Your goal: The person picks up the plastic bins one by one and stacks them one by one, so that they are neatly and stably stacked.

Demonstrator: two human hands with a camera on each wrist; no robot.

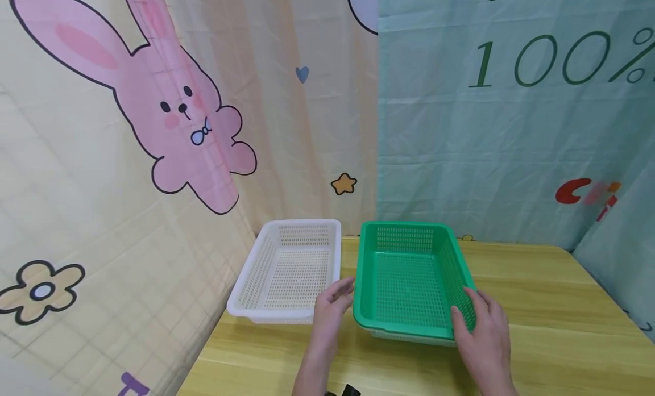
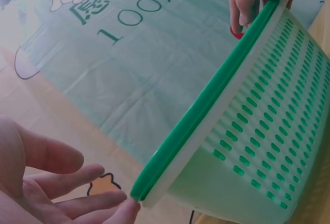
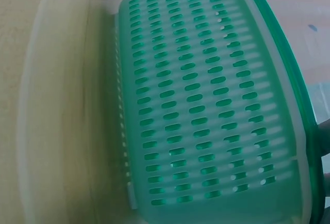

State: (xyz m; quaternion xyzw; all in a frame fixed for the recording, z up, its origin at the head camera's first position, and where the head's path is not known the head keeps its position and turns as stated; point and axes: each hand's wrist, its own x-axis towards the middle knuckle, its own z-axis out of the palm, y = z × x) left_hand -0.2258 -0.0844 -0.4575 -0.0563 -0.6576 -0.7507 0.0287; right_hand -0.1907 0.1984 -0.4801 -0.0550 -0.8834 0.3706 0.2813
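Observation:
A green plastic basket point(image 1: 409, 288) sits nested in a white basket, whose rim point(image 2: 164, 189) and slotted side show just below the green rim. My right hand point(image 1: 483, 336) grips its near right corner, fingers over the rim. On the left, my left hand point(image 1: 331, 305) is by the green rim with fingers extended and apart; in the left wrist view a fingertip point(image 2: 131, 208) is right at the rim's corner. Another white basket point(image 1: 286, 313) stands to the left, partly behind the left hand.
The baskets are on a wood-grain table point(image 1: 552, 328). Printed curtains point(image 1: 286, 134) hang behind it and along the left side, close to the white basket. A small black object point(image 1: 350, 390) shows at the bottom edge near the left forearm.

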